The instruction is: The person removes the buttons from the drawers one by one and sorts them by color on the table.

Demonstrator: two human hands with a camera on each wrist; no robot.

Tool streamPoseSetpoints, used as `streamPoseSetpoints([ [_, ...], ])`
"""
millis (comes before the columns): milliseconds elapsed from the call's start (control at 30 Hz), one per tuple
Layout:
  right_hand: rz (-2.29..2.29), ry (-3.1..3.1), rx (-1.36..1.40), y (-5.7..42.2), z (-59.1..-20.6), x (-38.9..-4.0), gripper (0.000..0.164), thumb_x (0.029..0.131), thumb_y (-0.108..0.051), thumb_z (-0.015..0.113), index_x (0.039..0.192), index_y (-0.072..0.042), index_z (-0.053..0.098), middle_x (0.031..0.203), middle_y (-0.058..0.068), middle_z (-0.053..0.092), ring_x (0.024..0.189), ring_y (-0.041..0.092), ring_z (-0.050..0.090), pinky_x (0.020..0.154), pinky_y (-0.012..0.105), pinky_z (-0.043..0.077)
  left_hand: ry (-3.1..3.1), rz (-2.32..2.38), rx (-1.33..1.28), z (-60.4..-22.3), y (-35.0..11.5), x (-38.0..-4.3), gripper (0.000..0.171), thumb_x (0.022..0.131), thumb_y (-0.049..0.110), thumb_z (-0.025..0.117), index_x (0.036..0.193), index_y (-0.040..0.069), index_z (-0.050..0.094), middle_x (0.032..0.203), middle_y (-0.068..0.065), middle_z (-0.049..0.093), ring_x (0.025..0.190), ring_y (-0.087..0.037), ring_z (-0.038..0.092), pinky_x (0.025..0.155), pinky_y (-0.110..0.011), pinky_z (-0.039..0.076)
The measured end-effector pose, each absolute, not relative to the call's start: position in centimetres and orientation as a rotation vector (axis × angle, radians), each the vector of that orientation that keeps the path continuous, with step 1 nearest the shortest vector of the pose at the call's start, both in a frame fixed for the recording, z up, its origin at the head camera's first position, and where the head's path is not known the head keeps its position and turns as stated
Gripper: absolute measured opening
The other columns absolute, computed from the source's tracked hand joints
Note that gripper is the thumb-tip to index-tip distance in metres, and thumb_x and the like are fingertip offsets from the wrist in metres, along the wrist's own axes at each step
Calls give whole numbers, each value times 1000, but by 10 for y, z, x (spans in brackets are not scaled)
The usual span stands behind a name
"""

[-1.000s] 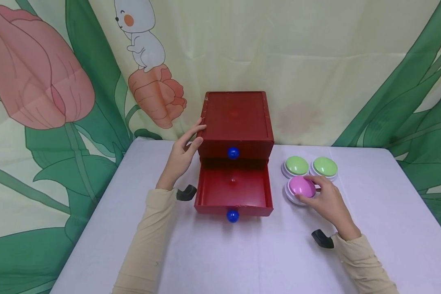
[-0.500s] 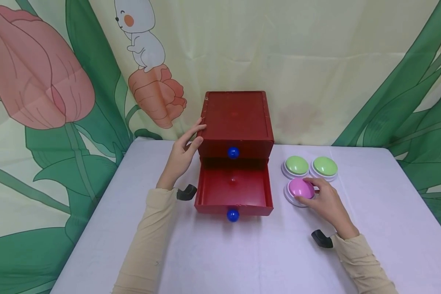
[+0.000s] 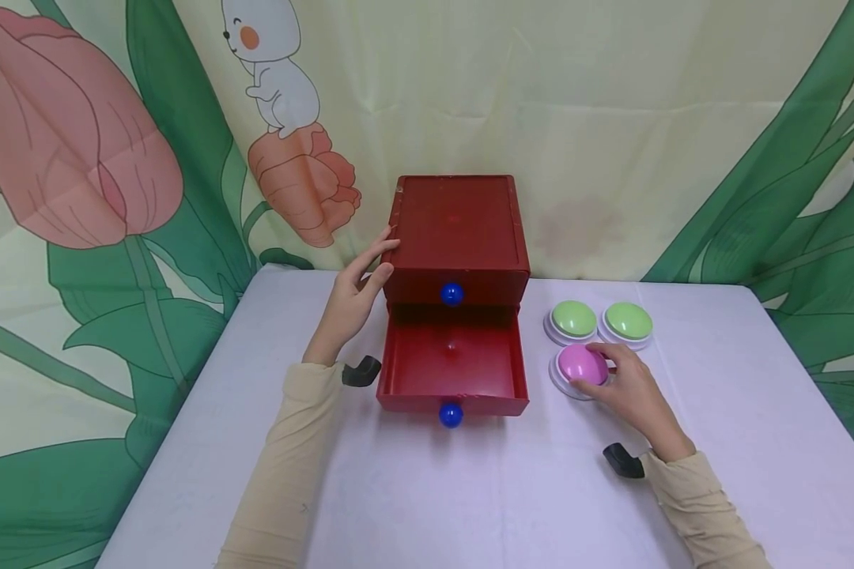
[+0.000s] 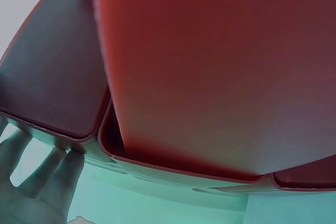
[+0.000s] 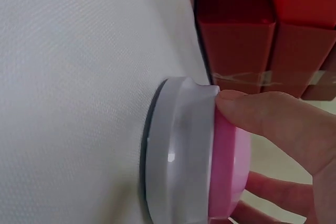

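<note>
My right hand [image 3: 635,387] grips a pink dome button [image 3: 582,365] with a round white base, thumb on the near side and fingers on the far side. In the right wrist view, the thumb [image 5: 273,119] lies at the edge between the pink dome and the white base [image 5: 178,156], which is right at the tablecloth. At the left side of a red drawer cabinet [image 3: 462,221], my left hand [image 3: 345,308] touches the upper part with extended fingers. The cabinet's lower drawer [image 3: 455,371] is pulled out and bare inside; the upper one, with a blue knob [image 3: 451,295], is closed.
Two green dome buttons [image 3: 575,319] on white bases stand just behind the pink one. A second blue knob [image 3: 451,416] juts from the pulled-out drawer. Behind the white-covered table [image 3: 427,498] hangs a printed curtain [image 3: 612,158].
The pink button has shifted very slightly left and nearer, with the right hand around it. My left hand and the cabinet stay in place.
</note>
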State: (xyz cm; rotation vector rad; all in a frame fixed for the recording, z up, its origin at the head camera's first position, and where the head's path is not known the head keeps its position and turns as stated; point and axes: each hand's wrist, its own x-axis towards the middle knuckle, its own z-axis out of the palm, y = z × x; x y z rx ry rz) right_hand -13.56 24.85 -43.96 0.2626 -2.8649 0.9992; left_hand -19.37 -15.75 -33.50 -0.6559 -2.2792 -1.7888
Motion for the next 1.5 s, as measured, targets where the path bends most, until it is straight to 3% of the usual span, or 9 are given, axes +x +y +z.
streamPoseSetpoints([
  [233, 996, -2905, 245, 247, -429, -135, 59, 81, -16, 81, 129, 9, 55, 126, 31, 57, 111, 47, 55, 91, 61, 50, -2270, -1792, -662, -335, -157, -193, 41, 104, 12, 51, 143, 3, 50, 161, -6, 33, 148, -17, 30, 112, -48, 40],
  [467, 1015, -2886, 243, 241, -413, -134, 60, 85, -20, 80, 132, 8, 54, 130, 31, 55, 112, 51, 56, 92, 62, 50, -2255, -1779, -664, -357, -163, -211, 41, 104, 17, 52, 145, 13, 52, 161, 6, 34, 148, -12, 29, 112, -47, 41],
  [700, 1055, -2866, 233, 230, -399, -126, 57, 87, -19, 77, 133, 5, 55, 128, 29, 57, 110, 48, 59, 90, 59, 53, -2278, -1785, -645, -337, -158, -193, 42, 104, 17, 51, 144, 4, 50, 162, -5, 32, 148, -17, 30, 112, -50, 39],
  [1033, 1130, -2770, 284, 216, -383, -114, 48, 87, -12, 76, 130, 1, 60, 120, 21, 66, 106, 36, 65, 87, 51, 55, -2282, -1782, -652, -334, -157, -192, 42, 104, 15, 52, 144, 4, 50, 162, -6, 32, 148, -18, 30, 112, -50, 39],
  [1167, 1137, -2729, 312, 210, -377, -110, 44, 87, -14, 77, 128, -1, 63, 116, 16, 68, 103, 32, 67, 86, 29, 58, -2283, -1782, -649, -334, -157, -192, 42, 104, 16, 52, 144, 4, 50, 162, -5, 32, 148, -18, 30, 112, -49, 40],
  [1267, 1159, -2700, 339, 205, -373, -106, 42, 87, -13, 77, 126, -2, 65, 115, 15, 69, 100, 32, 68, 82, 6, 49, -2285, -1784, -647, -334, -157, -192, 42, 104, 15, 52, 144, 4, 50, 162, -6, 32, 148, -18, 30, 112, -49, 40],
  [1333, 1173, -2686, 356, 202, -370, -103, 42, 87, -13, 77, 125, -2, 65, 115, 16, 69, 99, 32, 68, 80, 0, 43, -2285, -1786, -646, -334, -157, -192, 42, 104, 15, 52, 144, 4, 50, 162, -5, 32, 148, -18, 30, 112, -49, 40],
  [1400, 1176, -2680, 368, 199, -368, -101, 41, 86, -12, 78, 124, -3, 66, 115, 15, 69, 98, 30, 69, 81, 2, 46, -2285, -1786, -647, -334, -157, -192, 42, 104, 15, 52, 144, 4, 50, 162, -5, 32, 148, -18, 30, 112, -49, 40],
  [1500, 1156, -2686, 379, 195, -365, -97, 41, 86, -12, 78, 124, -6, 67, 113, 11, 70, 96, 26, 70, 82, 18, 56, -2282, -1788, -649, -334, -157, -193, 42, 104, 15, 52, 144, 4, 50, 162, -5, 32, 148, -17, 30, 112, -48, 40],
])
